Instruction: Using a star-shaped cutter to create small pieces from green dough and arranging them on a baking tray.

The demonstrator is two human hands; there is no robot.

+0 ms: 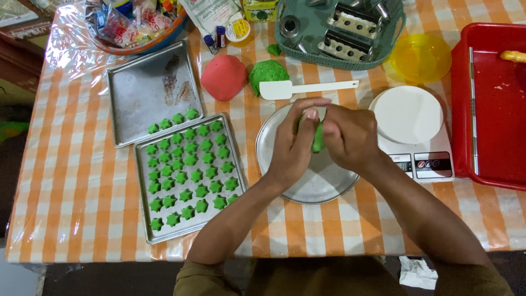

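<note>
Green dough piece [318,137]: squeezed between both hands, long way up and down, over the round metal plate [318,181]
Left hand [296,143]: fingers curled on it
Right hand [350,137]: fingers curled on it
Lower tray [143,181]: full of green star shapes [189,175]
Upper tray [148,93]: a few stars

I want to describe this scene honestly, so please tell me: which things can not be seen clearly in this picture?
Head view only:
- The green dough piece: mostly covered by the left hand and right hand; its shape is unclear.
- The red tray: cut off by the right edge.
- The scale: its display is too small to read.
- The bowl of packets: cut off by the top edge.
</note>
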